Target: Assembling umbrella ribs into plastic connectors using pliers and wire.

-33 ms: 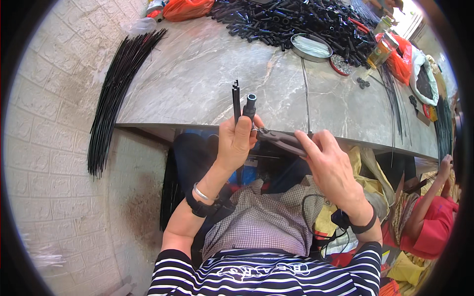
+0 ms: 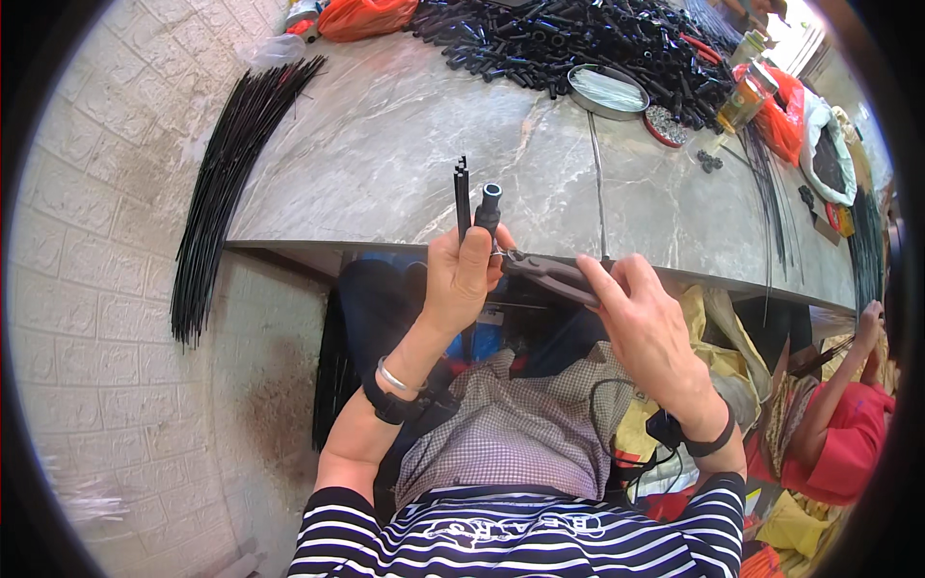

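My left hand (image 2: 459,277) is closed around a short black tube (image 2: 489,204) with a pale-rimmed open end pointing up. Beside the tube, a few thin black rods (image 2: 462,197) stand upright in the same grip. My right hand (image 2: 641,323) is closed on the handles of dark pliers (image 2: 551,275). Their jaws reach the tube just under my left fingers, at a small shiny piece too small to make out. Both hands are at the front edge of the grey marbled table (image 2: 385,144).
Black tubes (image 2: 568,43) lie heaped at the back. Nearby are a round tin of pale sticks (image 2: 609,93) and a red dish of small metal pieces (image 2: 665,125). Long black rods (image 2: 231,193) hang over the left edge. A co-worker in red (image 2: 848,433) sits at right.
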Demonstrator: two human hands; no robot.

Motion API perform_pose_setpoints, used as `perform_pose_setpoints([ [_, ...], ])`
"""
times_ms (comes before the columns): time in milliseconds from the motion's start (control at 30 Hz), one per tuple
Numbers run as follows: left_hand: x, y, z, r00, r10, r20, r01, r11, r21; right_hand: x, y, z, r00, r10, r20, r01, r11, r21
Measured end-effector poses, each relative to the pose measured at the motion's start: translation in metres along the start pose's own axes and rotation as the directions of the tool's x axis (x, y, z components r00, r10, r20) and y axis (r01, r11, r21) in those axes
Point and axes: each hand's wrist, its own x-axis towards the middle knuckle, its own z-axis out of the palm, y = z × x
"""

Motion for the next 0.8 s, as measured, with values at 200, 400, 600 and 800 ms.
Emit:
perform_pose_setpoints([
  [200, -0.002, 0.0, 0.0, 0.995, 0.053, 0.081, -0.05, 0.998, -0.042, -0.017, -0.009, 0.014, 0.905, 0.082, 0.417, -0.376, 0.613, 0.695],
  [400, -0.007, -0.002, 0.0, 0.995, 0.041, 0.093, -0.039, 0.999, -0.032, -0.029, -0.006, 0.023, 0.874, 0.176, 0.453, -0.472, 0.527, 0.707],
  [600, -0.018, -0.017, -0.003, 0.995, 0.075, 0.063, -0.066, 0.989, -0.132, -0.023, -0.006, 0.018, 0.991, 0.133, 0.016, -0.126, 0.888, 0.442],
  [800, -0.021, -0.016, -0.004, 0.992, 0.071, 0.107, -0.063, 0.995, -0.083, -0.042, -0.02, 0.043, 0.723, 0.029, 0.69, -0.689, 0.106, 0.717],
])
